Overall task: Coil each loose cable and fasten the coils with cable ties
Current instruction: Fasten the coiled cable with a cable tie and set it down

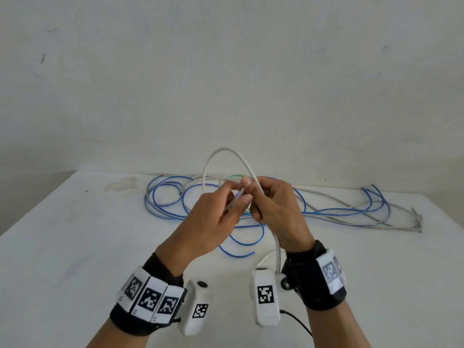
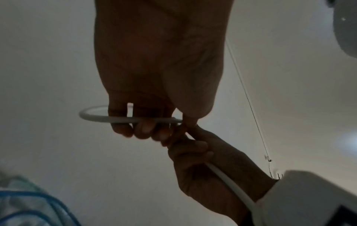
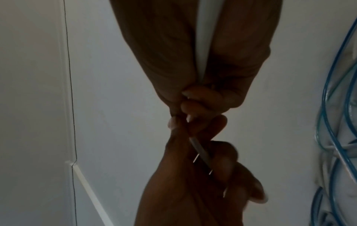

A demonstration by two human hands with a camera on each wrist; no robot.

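White tabletop runs back to a pale, scuffed wall, and nearest the camera both wrists wear black straps with white marker blocks and a small white camera pod on each. Just beyond them, raised above the surface, the left hand and the right hand meet fingertip to fingertip. A white cable comes up past the right wrist, passes through the right hand's curled fingers, arcs up and over in one tall loop above both hands, and comes back down to where they meet. The left hand's thumb and forefinger pinch the cable's near end at that meeting point; the left wrist view shows its other fingers curled round the loop's strand. The right hand closes round the same cable, its thumb and fingers pinching it just beside the left fingertips, as the right wrist view shows. Below and behind the hands, a tangle of blue cables and grey cables lies loose on the table, spread from left to right, with one blue end curling toward the wrists. A thin green strand shows among them, just behind the fingertips.
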